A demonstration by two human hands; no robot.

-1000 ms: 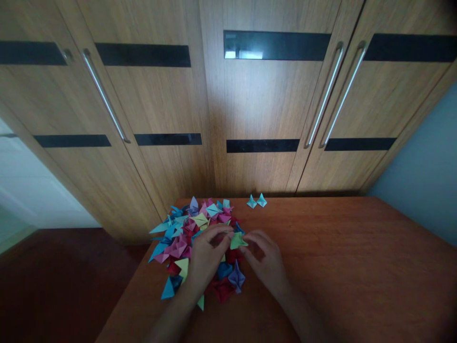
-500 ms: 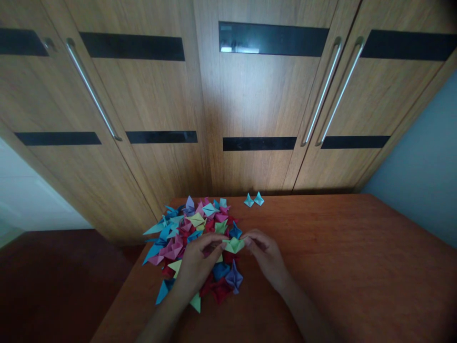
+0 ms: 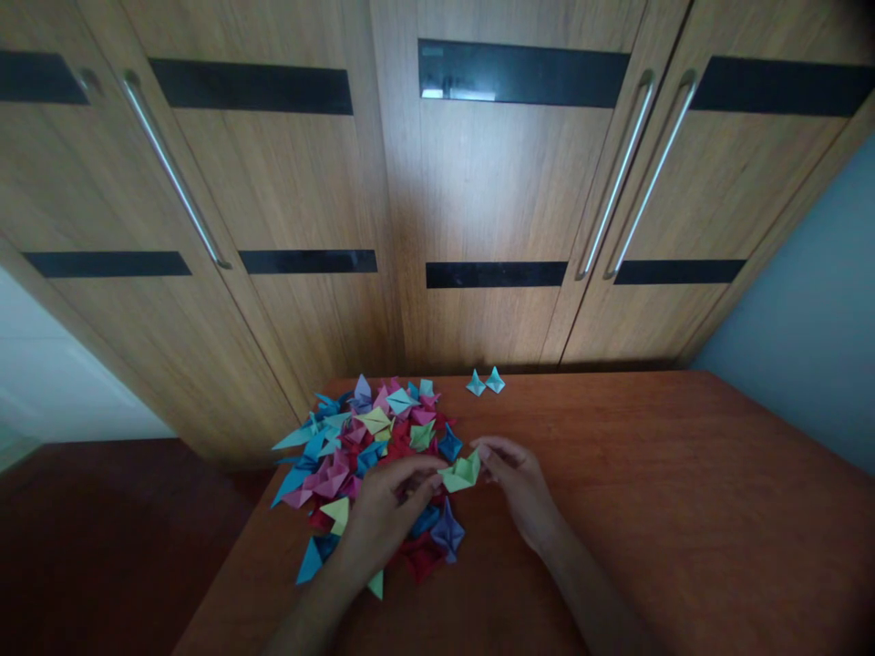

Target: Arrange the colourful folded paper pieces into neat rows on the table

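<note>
A light green folded paper origami piece (image 3: 461,473) is held between both hands above the table. My left hand (image 3: 393,501) pinches its left tip between thumb and fingers. At its right tip, my right hand (image 3: 509,478) pinches with thumb and forefinger. Beneath and beside my left hand spreads a pile of folded paper pieces (image 3: 334,469) in blue, pink, red, yellow, green and purple. A purple piece (image 3: 447,533) and a dark red one (image 3: 422,554) lie at the pile's near right side; my left hand and forearm cover part of the pile.
Two pale blue folded pieces (image 3: 485,382) stand at the back edge of the reddish wooden table (image 3: 649,510). Behind the table rises a wooden wardrobe (image 3: 492,182) with black strips and metal handles. A blue-grey wall (image 3: 807,301) is at the right.
The green piece has shifted slightly right and now tilts, its right side higher. My right hand has moved a little right, my left hand slightly right with it.
</note>
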